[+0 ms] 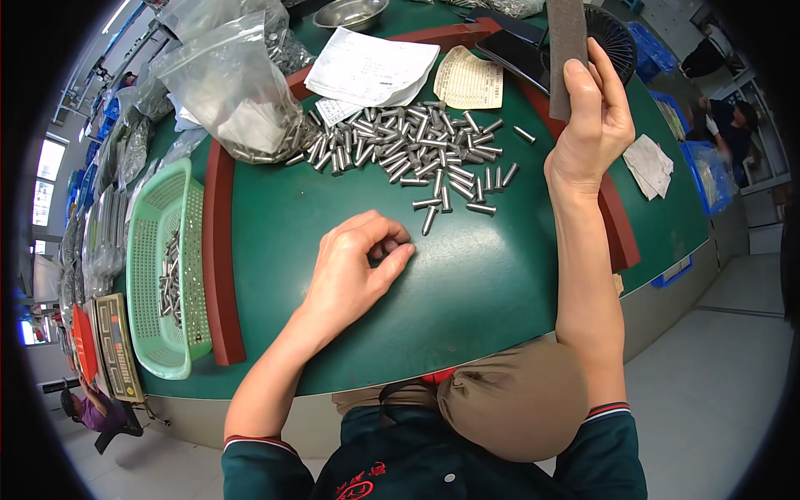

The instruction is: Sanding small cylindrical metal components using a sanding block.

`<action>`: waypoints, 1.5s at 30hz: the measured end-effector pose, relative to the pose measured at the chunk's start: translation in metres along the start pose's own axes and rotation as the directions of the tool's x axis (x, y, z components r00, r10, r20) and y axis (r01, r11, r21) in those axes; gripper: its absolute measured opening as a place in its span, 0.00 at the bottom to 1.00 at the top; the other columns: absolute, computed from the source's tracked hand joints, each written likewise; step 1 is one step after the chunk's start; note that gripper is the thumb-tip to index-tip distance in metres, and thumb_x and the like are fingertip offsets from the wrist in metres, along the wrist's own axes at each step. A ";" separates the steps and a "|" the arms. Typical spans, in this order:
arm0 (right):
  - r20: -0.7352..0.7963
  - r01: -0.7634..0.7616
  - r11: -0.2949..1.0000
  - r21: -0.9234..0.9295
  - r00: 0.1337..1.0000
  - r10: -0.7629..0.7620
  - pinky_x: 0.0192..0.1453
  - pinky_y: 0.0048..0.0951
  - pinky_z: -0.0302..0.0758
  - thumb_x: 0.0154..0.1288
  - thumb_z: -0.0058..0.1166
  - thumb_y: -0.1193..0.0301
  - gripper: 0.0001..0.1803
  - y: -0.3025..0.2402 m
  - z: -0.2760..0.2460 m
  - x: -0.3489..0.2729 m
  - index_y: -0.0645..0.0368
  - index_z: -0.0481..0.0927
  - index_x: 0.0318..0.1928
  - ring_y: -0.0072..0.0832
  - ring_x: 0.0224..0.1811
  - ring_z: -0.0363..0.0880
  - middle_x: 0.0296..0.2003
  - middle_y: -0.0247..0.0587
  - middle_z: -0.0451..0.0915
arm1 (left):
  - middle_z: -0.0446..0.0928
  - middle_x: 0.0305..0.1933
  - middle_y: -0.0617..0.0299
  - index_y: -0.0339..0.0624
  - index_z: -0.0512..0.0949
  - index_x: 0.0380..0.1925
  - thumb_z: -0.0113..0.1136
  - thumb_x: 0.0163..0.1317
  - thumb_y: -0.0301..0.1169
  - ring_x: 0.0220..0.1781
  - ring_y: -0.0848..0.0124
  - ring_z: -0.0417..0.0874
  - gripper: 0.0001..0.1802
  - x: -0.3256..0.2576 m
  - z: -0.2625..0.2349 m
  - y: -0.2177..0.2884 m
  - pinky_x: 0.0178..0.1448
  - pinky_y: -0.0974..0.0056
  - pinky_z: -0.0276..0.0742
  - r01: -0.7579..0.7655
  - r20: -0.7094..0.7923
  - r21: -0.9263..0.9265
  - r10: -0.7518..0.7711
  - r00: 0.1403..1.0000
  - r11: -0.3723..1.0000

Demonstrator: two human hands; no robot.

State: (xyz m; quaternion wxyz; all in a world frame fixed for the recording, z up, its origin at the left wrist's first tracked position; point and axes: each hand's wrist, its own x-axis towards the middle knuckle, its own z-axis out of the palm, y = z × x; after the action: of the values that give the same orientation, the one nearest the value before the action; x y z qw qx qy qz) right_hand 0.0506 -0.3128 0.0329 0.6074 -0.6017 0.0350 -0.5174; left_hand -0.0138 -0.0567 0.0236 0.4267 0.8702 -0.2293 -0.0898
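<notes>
I see left hand (354, 267) resting mid-table (500, 275), fingers curled, pinching small dark metal pin (392, 247). Right hand (593, 125) raised over far right edge, clamped on flat grey-brown abrasive strip (565, 46). Heap of shiny steel pins (417, 150) toward far edge; green mesh basket (158, 275) at left edge.

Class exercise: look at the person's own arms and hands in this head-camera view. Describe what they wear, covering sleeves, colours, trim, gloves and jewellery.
Both hands, the left hand and the right hand, are bare: no gloves, rings or watch show. Both forearms are uncovered. The sleeves are short and dark green, each ending in a cuff with thin red and white stripes. The shirt front bears red embroidery.
</notes>
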 end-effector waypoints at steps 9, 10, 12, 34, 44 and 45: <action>0.028 0.031 1.000 0.005 0.999 -0.031 0.53 0.22 0.77 0.59 0.63 0.66 0.24 -0.001 0.002 -0.002 0.64 0.81 0.55 0.21 0.43 0.81 0.42 0.40 0.84 | 0.73 0.25 0.58 0.35 0.80 0.28 0.73 0.49 0.31 0.27 0.65 0.74 0.13 0.015 0.018 0.001 0.33 0.61 0.71 -0.046 -0.060 0.227 0.061 0.996 0.973; 0.033 0.023 1.000 0.009 0.999 -0.023 0.53 0.22 0.76 0.59 0.63 0.66 0.24 -0.002 0.003 -0.002 0.64 0.81 0.55 0.21 0.43 0.81 0.42 0.40 0.84 | 0.74 0.25 0.58 0.35 0.79 0.27 0.73 0.49 0.32 0.28 0.63 0.74 0.13 0.016 0.022 -0.002 0.33 0.60 0.71 -0.083 -0.087 0.283 0.111 0.990 0.956; 0.039 0.014 1.000 0.016 0.999 -0.015 0.53 0.22 0.76 0.59 0.63 0.66 0.24 -0.003 0.004 -0.003 0.64 0.81 0.55 0.21 0.43 0.81 0.42 0.40 0.84 | 0.75 0.26 0.57 0.37 0.78 0.26 0.71 0.50 0.33 0.29 0.58 0.76 0.13 0.017 0.028 -0.006 0.35 0.56 0.71 -0.136 -0.129 0.368 0.195 0.972 0.920; 0.910 0.491 0.866 -0.096 0.396 -0.124 0.49 0.39 0.63 0.34 0.68 0.65 0.32 -0.046 0.031 -0.062 0.53 0.84 0.48 0.41 0.46 0.71 0.42 0.47 0.74 | 0.80 0.33 0.58 0.31 0.81 0.37 0.63 0.58 0.20 0.34 0.72 0.79 0.07 -0.014 -0.048 -0.051 0.42 0.67 0.75 -0.095 -0.468 -0.181 -0.001 0.884 0.979; 0.935 0.549 0.836 0.010 0.291 -0.203 0.49 0.40 0.65 0.32 0.67 0.65 0.34 -0.046 0.041 -0.074 0.52 0.84 0.49 0.42 0.44 0.71 0.45 0.50 0.74 | 0.80 0.34 0.58 0.31 0.81 0.38 0.62 0.59 0.19 0.35 0.71 0.80 0.07 -0.020 -0.056 -0.053 0.42 0.67 0.76 -0.123 -0.521 -0.182 0.011 0.854 0.976; 0.937 0.552 0.833 0.018 0.280 -0.206 0.49 0.40 0.65 0.32 0.67 0.65 0.34 -0.047 0.041 -0.073 0.52 0.84 0.49 0.42 0.44 0.71 0.45 0.50 0.74 | 0.81 0.34 0.59 0.31 0.81 0.38 0.62 0.59 0.20 0.35 0.72 0.80 0.07 -0.020 -0.055 -0.056 0.42 0.68 0.76 -0.094 -0.488 -0.291 -0.063 0.871 0.952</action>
State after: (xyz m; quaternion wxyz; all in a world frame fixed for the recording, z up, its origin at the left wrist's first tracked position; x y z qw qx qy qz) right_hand 0.0167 -0.2232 0.0372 0.2757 -0.8603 -0.3698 -0.2169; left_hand 0.0060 0.0217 0.0129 0.6008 0.7859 -0.1036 0.1036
